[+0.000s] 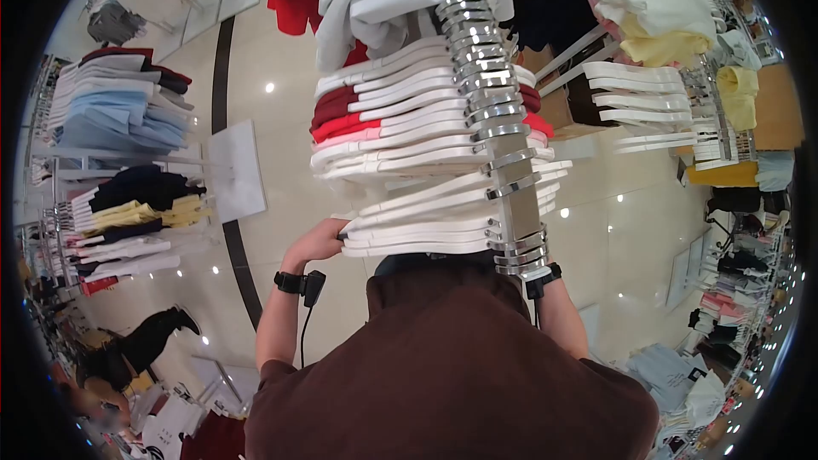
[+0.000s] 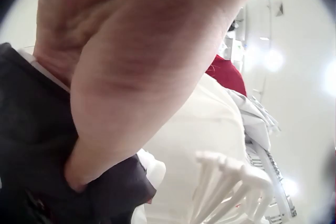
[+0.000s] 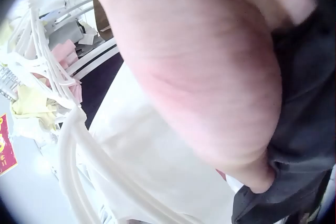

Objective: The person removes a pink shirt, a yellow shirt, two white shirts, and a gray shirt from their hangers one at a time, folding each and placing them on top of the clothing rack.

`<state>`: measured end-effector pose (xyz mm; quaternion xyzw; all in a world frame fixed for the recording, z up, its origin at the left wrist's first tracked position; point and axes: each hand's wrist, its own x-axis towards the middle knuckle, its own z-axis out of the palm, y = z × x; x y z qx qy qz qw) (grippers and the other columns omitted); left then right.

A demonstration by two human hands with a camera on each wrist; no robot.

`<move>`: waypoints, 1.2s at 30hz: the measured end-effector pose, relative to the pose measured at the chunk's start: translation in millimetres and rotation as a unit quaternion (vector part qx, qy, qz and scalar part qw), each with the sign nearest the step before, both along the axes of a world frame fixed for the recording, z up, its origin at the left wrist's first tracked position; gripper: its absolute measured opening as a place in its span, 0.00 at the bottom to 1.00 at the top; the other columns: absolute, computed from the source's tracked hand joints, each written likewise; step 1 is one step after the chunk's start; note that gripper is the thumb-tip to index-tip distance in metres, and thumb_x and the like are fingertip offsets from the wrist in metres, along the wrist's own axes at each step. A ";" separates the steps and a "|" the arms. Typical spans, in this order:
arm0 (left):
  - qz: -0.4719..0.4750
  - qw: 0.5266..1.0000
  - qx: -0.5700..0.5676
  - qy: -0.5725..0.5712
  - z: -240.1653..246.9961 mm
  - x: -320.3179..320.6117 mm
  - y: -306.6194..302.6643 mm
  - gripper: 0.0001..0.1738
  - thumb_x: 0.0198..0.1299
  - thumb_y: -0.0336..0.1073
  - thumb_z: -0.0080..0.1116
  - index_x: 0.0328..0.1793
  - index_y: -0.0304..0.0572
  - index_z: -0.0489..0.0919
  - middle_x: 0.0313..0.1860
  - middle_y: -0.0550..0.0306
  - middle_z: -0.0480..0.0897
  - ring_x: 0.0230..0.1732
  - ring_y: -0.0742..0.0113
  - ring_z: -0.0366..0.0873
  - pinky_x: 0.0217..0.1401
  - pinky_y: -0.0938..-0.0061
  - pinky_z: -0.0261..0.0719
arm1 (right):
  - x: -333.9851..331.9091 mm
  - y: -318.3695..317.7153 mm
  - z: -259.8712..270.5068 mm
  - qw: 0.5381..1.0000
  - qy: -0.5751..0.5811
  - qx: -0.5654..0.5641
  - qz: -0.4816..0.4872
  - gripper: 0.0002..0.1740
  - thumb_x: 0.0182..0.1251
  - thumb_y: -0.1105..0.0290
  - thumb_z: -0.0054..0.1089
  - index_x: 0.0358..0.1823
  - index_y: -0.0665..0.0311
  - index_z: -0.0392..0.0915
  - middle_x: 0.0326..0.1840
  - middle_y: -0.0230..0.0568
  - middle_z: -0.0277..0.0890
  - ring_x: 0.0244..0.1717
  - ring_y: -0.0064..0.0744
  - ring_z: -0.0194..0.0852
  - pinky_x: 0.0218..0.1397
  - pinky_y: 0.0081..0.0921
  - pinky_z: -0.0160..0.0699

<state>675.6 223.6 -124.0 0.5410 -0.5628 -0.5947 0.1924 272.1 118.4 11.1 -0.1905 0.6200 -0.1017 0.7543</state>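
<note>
My left hand [image 1: 317,240] reaches to the left end of the white hangers [image 1: 417,243] at the near end of the rail. In the left wrist view, that hand pinches a black garment [image 2: 31,124] at its edge, the thumb on the front and the fingers mostly hidden. The right hand [image 3: 194,71] grips the black garment [image 3: 307,103] at its other side, thumb pressed on the cloth. A white garment [image 3: 142,155] hangs right behind it. In the head view the rail and hangers hide the right hand.
The metal rail [image 1: 515,196] carries several hangers with red and white clothes, and a grey garment [image 1: 366,17] lies on its far end. Other clothes racks stand at left, with light blue shirts [image 1: 111,115], and at right, with white hangers [image 1: 639,94]. Tiled floor [image 1: 273,145] lies between.
</note>
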 end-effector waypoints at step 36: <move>0.365 0.841 0.173 0.360 86.8 -389.5 25.6 0.20 0.82 0.34 0.56 0.74 0.36 0.76 0.66 0.58 0.84 0.67 0.71 0.80 0.72 0.70 0.76 | -182.7 82.5 -78.0 0.945 -0.237 -0.211 0.072 0.23 0.88 0.65 0.51 0.76 0.67 0.73 0.66 0.35 0.82 0.69 0.23 0.75 0.75 0.27 0.72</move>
